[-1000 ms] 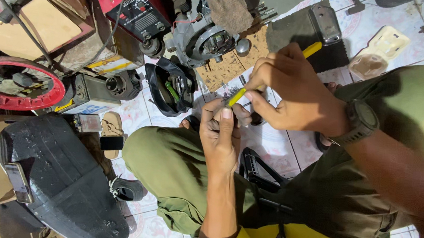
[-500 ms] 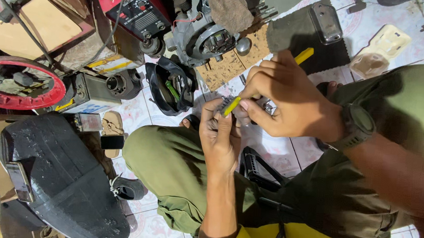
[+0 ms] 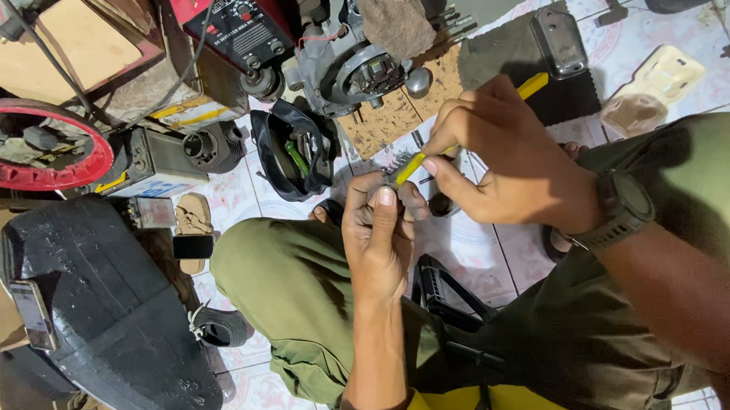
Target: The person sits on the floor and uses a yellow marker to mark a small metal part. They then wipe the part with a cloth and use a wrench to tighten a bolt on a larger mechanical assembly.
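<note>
Since a second ago the right hand (image 3: 511, 167) has slid left and down a bit, so the tip of the thin yellow-handled tool (image 3: 463, 126) now sits right on the small grey metal part (image 3: 383, 185); looks like the tool has been worked in closer. Right hand closed around the tool, pinching it like a pen. Left hand (image 3: 377, 239) hardly moved, fingers curled shut on the small part, thumb on top, held above the knees over the tiled floor (image 3: 696, 44).

Around them: black open tool pouch (image 3: 294, 154) just left of the hands, grey engine casing (image 3: 356, 69) above, red welder box with black panel (image 3: 225, 15), red-rimmed wheel (image 3: 35, 147) far left, black moulded seat (image 3: 81, 297) lower left.

Hard to tell: the part is mostly covered by fingers, shape unclear. Tool tip hidden at contact. Black wristwatch (image 3: 626, 208) on right wrist. Forearm cut off at the frame edge.
</note>
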